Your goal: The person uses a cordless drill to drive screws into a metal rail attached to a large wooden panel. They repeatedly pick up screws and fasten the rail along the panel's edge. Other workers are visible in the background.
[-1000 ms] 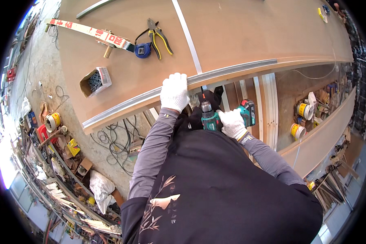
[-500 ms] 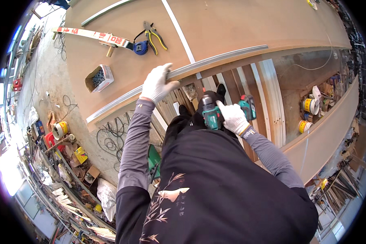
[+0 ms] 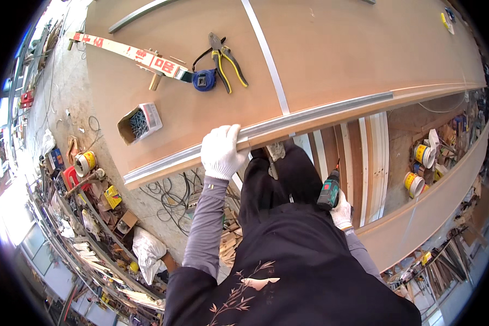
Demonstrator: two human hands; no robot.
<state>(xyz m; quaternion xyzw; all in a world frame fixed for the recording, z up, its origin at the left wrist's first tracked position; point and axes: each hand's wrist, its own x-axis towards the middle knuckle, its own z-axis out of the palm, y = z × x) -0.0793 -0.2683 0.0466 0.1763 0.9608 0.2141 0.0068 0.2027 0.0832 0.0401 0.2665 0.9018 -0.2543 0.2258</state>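
Observation:
My left hand, in a white knit glove, is closed over the grey metal channel lying along the near edge of a large brown board. My gloved right hand grips a green-and-black cordless drill beside my right thigh, its bit pointing away from me. On the board, left of centre, are yellow-and-black pliers, a blue tape measure and a long pale strip with red markings. An opened carton of screws sits near the left corner, not far from my left hand.
Below the board's edge, long wooden strips lie to the right of my legs. Another brown panel stretches along the right. Tangled black cable covers the floor at left, near a cluttered shelf with a white sack.
My left hand has closed down over the metal channel. My right hand has drawn the drill from in front of my body to beside my right thigh. The view has shifted.

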